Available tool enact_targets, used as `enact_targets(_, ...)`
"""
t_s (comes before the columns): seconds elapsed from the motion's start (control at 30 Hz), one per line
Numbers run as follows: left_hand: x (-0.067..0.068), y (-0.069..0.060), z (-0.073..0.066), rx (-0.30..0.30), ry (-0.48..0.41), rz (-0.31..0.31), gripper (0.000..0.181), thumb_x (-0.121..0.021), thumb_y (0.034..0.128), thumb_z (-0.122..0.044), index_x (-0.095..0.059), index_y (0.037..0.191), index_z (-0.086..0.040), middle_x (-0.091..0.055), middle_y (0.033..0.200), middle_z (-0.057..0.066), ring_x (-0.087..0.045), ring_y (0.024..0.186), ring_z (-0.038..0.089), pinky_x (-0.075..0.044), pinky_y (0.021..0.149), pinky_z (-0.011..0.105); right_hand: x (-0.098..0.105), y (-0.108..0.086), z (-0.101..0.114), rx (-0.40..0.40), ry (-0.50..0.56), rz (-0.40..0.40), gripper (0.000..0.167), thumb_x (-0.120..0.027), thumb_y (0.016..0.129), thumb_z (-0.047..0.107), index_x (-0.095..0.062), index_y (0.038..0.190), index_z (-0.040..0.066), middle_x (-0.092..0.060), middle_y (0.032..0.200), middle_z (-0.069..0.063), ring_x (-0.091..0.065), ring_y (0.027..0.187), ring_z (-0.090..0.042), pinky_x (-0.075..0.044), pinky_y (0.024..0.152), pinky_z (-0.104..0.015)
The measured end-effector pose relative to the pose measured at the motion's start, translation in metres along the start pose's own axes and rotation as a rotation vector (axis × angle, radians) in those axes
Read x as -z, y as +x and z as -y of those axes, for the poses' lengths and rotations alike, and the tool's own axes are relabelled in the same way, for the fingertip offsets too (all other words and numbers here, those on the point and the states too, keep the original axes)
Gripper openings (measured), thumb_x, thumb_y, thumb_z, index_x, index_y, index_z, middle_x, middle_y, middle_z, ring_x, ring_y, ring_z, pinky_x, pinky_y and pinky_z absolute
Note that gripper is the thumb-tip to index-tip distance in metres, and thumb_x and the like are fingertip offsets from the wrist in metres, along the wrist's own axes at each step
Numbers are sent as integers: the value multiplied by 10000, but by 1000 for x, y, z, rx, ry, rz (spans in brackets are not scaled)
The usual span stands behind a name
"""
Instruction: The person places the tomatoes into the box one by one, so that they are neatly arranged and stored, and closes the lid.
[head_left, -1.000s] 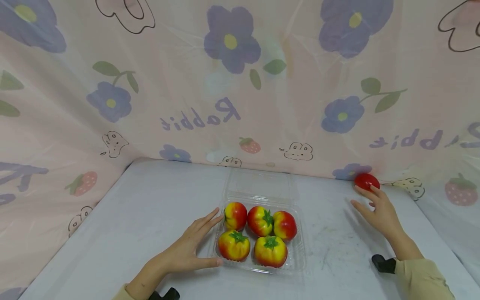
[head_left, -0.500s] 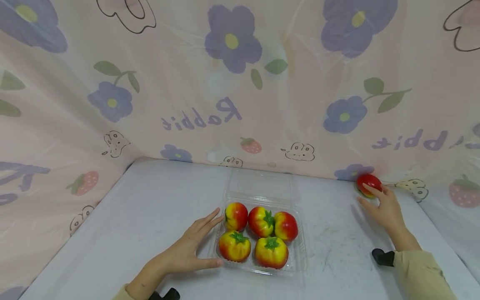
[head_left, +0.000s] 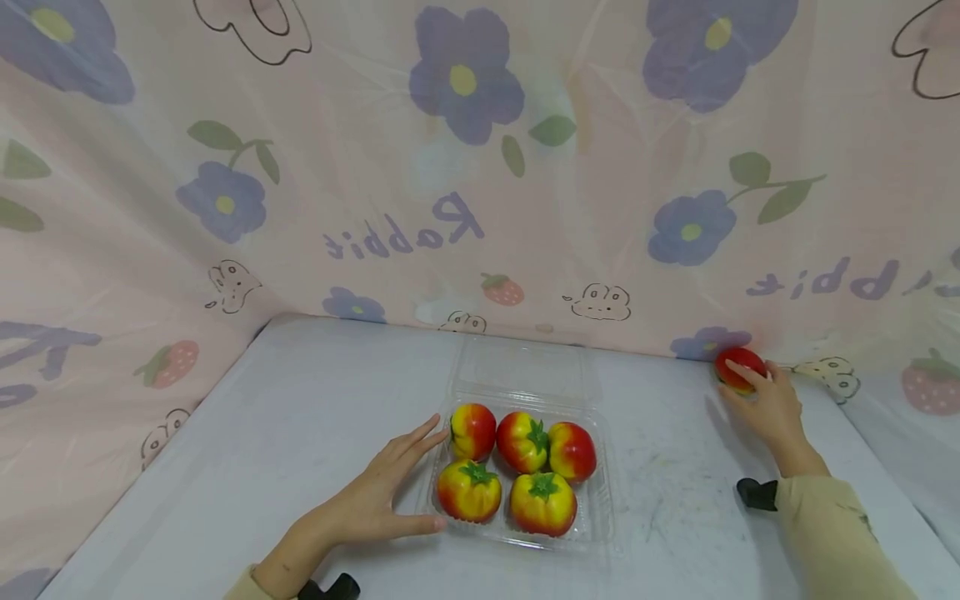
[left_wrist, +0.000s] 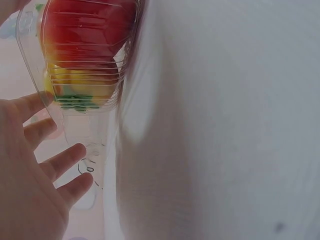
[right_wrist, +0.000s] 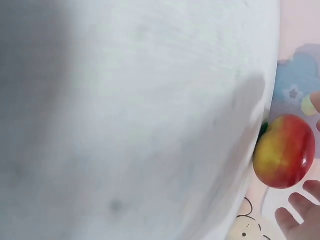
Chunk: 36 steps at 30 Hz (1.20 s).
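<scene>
Right hand outstretched, spread around red fruit

Boxed fruits: red-and-yellow, some green-leaved. Lone fruit: red, yellow. Box: transparent. Tabletop: white, grey-smudged. Cloth: pale pink; purple flowers, pink strawberries, black-outlined rabbits.

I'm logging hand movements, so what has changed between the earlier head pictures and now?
The right hand has moved forward, its fingers coming closer around the glossy, round red-and-yellow fruit at the back of the white table; a firm hold cannot be made out. Unchanged: the left hand beside the clear plastic box, and the five round red-and-yellow fruits inside it.
</scene>
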<state>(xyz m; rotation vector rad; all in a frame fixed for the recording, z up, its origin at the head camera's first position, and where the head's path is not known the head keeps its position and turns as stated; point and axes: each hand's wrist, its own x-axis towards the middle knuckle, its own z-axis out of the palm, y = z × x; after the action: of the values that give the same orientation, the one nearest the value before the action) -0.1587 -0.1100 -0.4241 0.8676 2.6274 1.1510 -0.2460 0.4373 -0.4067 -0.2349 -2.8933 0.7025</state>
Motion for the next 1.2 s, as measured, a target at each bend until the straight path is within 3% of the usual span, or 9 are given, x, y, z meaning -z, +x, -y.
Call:
enact_targets(0.43, 1, 0, 0, 6, -3, 5, 914, -702, 767, -579, -241, 1519, -337, -83, 1618, -102, -198, 1441, 270, -291, 1025, 707, -1, 12, -7, -29, 5, 43, 631, -523, 968, 326, -320, 1432, -51, -25, 1439, -451, -79, 1277, -670, -227, 910, -810)
enact_targets(0.83, 0, 0, 1, 6, -8, 6, 919, -709, 767, -569, -240, 1520, -332, -82, 1623, -76, -196, 1441, 276, -281, 1023, 716, -2, 19, -15, -3, 89, 45, 602, -514, 975, 302, -329, 1438, -36, -6, 1431, -465, -117, 1253, -670, -281, 926, -774)
enact_targets(1.0, 0, 0, 1, 3, -10, 9, 923, -715, 766, -562, -233, 1521, -340, -76, 1625, -67, -190, 1444, 277, -277, 1027, 714, -4, 21, -16, 9, 70, 37, 573, -526, 965, 230, -336, 1420, -62, -22, 1414, -480, -141, 1228, -680, -283, 924, -774)
enact_targets(1.2, 0, 0, 0, 14, -3, 7, 926, -715, 761, -568, -234, 1520, -344, -79, 1624, -73, -193, 1444, 275, -280, 1029, 710, -5, 23, -15, 11, 29, -25, 520, -533, 937, 119, -380, 1400, -61, -140, 1369, -484, -159, 1244, -651, -307, 916, -769)
